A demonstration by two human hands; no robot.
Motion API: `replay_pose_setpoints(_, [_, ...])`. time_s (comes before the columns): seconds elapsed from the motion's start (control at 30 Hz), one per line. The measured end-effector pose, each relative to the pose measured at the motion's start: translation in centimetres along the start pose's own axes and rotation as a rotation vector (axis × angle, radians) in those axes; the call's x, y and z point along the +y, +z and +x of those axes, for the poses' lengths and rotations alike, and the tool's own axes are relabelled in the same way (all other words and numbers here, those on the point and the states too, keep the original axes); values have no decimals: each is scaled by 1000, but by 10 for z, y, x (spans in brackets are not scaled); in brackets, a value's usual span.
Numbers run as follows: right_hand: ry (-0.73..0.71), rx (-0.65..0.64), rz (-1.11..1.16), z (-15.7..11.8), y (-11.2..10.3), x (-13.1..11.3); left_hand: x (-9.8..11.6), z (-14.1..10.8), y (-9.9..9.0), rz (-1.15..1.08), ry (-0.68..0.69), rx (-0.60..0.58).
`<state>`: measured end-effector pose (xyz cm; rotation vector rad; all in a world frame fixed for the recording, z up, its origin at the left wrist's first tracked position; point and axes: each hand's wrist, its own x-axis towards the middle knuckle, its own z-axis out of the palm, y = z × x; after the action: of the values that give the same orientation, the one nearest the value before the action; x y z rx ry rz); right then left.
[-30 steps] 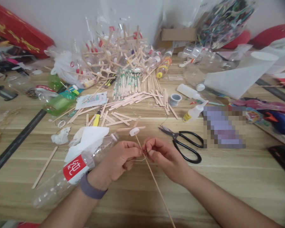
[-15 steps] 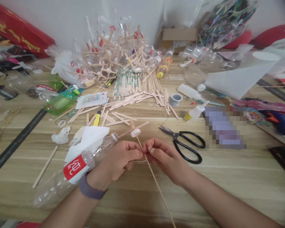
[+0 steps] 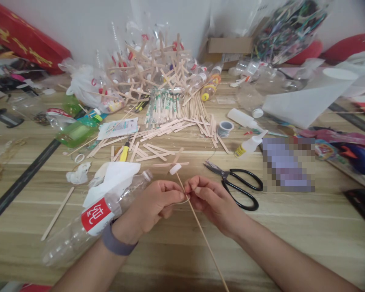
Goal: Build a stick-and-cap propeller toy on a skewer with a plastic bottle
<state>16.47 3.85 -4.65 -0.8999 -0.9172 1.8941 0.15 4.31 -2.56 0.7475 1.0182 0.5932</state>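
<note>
A long thin wooden stick (image 3: 202,231) runs between my hands, with a white bottle cap (image 3: 175,169) and crossed flat craft sticks (image 3: 182,164) at its far end. My left hand (image 3: 159,198) pinches a thin string (image 3: 179,202) beside the stick. My right hand (image 3: 211,198) has its fingertips pinched at the other side, touching the same string near the stick. Under my left forearm lies a clear plastic bottle (image 3: 69,235) with a red label. Black-handled scissors (image 3: 226,174) rest right of my right hand.
Loose craft sticks (image 3: 155,152), a yellow-handled tool (image 3: 124,152) and white paper (image 3: 118,174) lie beyond my hands. A glue bottle (image 3: 249,145) and a grey spool (image 3: 225,128) stand right of centre. Plastic bottles and cross-shaped stick pieces (image 3: 146,73) pile up at the back.
The crossed craft sticks and cap have turned about the long stick, and the cap has shifted slightly right. The long stick's near end has moved a little right. Both hands remain almost in place.
</note>
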Motion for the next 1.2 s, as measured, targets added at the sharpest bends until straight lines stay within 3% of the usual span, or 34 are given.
replay_pose_setpoints(0.33, [-138, -96, -156, -3, -3, -2, 0, 1, -1, -20, -36, -22])
replay_pose_setpoints(0.67, [-144, 37, -123, 0, -4, 1, -1, 1, -3, 38, 37, -11])
replay_pose_setpoints(0.93, [-67, 75, -34, 1, -1, 0, -6, 3, -2, 65, 10, -32])
replay_pose_setpoints(1.2, [-12, 49, -158, -1, 0, -4, -6, 2, 0, 175, 3, -10])
